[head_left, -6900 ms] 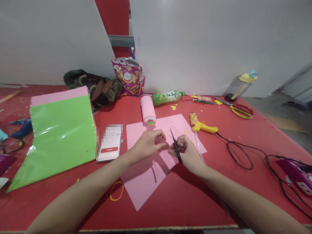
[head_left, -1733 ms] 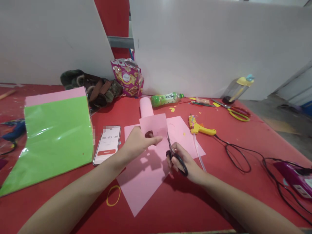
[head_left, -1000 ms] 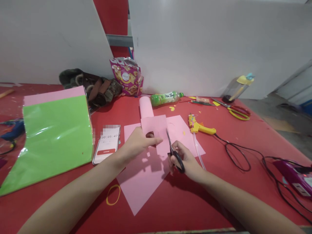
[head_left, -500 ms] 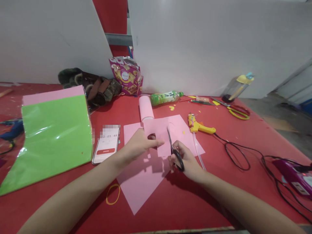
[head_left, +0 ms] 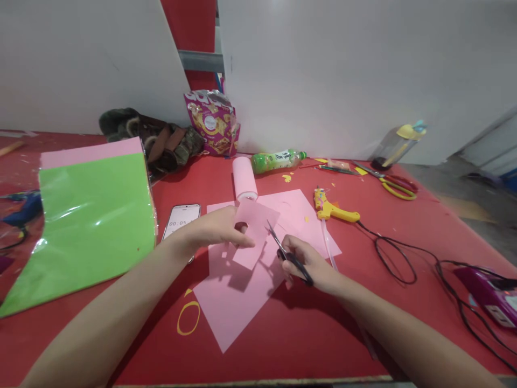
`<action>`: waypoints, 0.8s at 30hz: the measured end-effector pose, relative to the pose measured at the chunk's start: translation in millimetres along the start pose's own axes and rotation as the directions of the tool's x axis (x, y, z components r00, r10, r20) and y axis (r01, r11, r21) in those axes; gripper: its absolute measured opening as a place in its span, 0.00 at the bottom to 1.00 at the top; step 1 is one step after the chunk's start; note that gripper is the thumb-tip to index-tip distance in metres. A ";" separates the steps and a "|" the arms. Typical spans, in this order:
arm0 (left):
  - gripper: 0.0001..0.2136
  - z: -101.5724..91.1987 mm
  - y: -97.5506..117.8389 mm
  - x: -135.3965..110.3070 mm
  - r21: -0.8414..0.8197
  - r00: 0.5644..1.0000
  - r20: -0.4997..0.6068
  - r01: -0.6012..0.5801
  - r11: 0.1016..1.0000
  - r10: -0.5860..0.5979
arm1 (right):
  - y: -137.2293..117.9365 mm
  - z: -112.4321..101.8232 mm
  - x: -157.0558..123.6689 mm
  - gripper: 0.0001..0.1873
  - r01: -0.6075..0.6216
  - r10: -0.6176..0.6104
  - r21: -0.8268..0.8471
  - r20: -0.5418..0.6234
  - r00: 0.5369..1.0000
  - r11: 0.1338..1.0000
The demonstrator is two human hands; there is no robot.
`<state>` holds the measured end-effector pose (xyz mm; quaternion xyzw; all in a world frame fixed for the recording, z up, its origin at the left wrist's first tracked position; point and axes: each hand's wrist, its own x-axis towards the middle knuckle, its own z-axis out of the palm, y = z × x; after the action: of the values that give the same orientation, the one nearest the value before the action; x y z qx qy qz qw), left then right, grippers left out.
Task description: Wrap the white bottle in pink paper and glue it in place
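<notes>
My left hand pinches a small pink paper piece and holds it lifted above the table. My right hand grips black-handled scissors, blades pointing up-left at the right edge of that piece. Beneath both lies a larger pink sheet on the red table. A pink roll lies just behind the paper.
A green sheet over a pink one lies left, a phone beside it. A yellow glue gun with black cable, a green bottle, yellow-handled scissors, a snack bag and a yellow rubber band lie around.
The pink piece has come free of the larger sheet and turned in my left hand. The scissors have tilted more to the left. My left forearm now covers part of the phone.
</notes>
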<state>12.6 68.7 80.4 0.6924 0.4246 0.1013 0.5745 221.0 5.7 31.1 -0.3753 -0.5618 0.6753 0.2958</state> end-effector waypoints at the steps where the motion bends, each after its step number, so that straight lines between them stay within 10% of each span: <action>1: 0.08 -1.1 -0.5 -0.4 0.024 1.000 0.028 -0.003 1.000 0.002 | -0.5 0.0 0.1 0.22 -0.004 0.004 -0.014 0.019 1.000 1.000; 24: 0.12 -14.1 -3.7 -10.6 0.310 0.971 0.232 -0.012 0.951 -0.063 | -1.6 1.5 -0.1 0.22 -0.204 0.203 -0.014 0.208 0.957 0.979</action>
<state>-4.6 71.2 85.4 0.7754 0.3719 -0.0580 0.5070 219.8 5.1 32.8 -0.3573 -0.5454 0.7399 0.1657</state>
